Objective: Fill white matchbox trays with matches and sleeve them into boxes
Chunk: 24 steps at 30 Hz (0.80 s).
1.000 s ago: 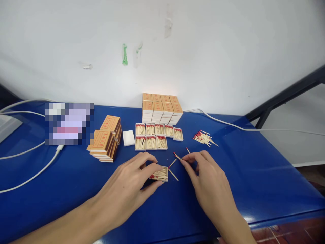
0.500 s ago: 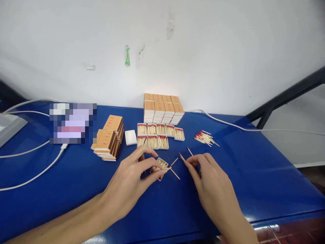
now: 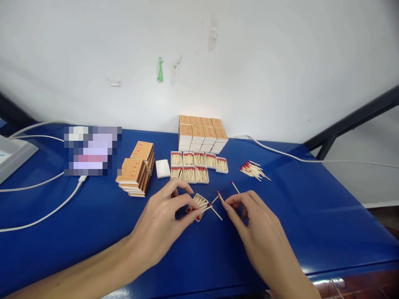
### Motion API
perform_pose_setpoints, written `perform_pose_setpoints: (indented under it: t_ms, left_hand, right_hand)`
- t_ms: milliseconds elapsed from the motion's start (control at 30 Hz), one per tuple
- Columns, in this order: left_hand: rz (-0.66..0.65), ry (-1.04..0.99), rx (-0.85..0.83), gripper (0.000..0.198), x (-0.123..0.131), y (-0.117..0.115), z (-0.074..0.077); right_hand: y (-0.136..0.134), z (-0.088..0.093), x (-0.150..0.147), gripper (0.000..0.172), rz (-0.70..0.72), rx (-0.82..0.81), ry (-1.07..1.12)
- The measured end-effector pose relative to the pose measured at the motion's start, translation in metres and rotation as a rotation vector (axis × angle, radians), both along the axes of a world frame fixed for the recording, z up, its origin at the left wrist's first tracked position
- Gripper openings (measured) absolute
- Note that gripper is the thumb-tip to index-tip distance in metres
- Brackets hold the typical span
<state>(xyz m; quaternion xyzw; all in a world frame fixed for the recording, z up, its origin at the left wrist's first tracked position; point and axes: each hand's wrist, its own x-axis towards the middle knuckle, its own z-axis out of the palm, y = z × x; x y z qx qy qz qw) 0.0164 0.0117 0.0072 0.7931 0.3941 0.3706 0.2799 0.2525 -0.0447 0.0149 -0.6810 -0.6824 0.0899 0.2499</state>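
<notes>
My left hand (image 3: 168,218) is pinched around a matchstick (image 3: 206,208) between thumb and index finger, above a small white matchbox tray (image 3: 197,220). Matches lie in this tray, partly covered by my fingers. A match (image 3: 220,197) with its red head pointing up and away is held in the fingertips of my right hand (image 3: 260,226). Between the hands, two loose matches cross on the table, one of them a pale stick (image 3: 217,214). Another loose match (image 3: 235,187) lies just beyond my right fingers.
Several filled trays (image 3: 202,181) stand in rows behind my left hand, before stacked matchboxes (image 3: 204,133) at the wall. More matchboxes (image 3: 132,170) and a white tray-sized piece (image 3: 162,169) are leftward. A match pile (image 3: 253,170) lies right. Cables cross the blue table (image 3: 311,216).
My right hand has moved a little left with its match, closer to the crossed matches. My left hand stays over the tray, still pinching. The view has shifted slightly.
</notes>
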Motion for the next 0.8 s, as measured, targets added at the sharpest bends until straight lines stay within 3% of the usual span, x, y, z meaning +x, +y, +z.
perform_pose_setpoints:
  t_ms: [67,200,367,533,800]
  left_hand:
    - [0.001,0.022,0.008,0.016,0.0,-0.001,0.0]
    - [-0.007,0.102,-0.003,0.044,-0.001,-0.003,0.001]
    - [-0.036,0.113,0.017,0.046,-0.002,-0.002,0.001]
    - [-0.013,0.084,0.077,0.046,-0.003,-0.001,-0.001]
    - [0.006,0.047,0.25,0.029,-0.002,-0.01,-0.002]
  right_hand:
    - [-0.001,0.002,-0.002,0.015,0.035,-0.008,0.023]
    - [-0.002,0.009,-0.005,0.009,0.118,0.037,0.015]
    - [0.005,0.017,-0.004,0.01,0.391,0.173,-0.165]
    - [0.013,0.018,-0.005,0.012,0.483,0.219,-0.381]
    - [0.019,0.015,-0.01,0.012,0.517,0.087,-0.218]
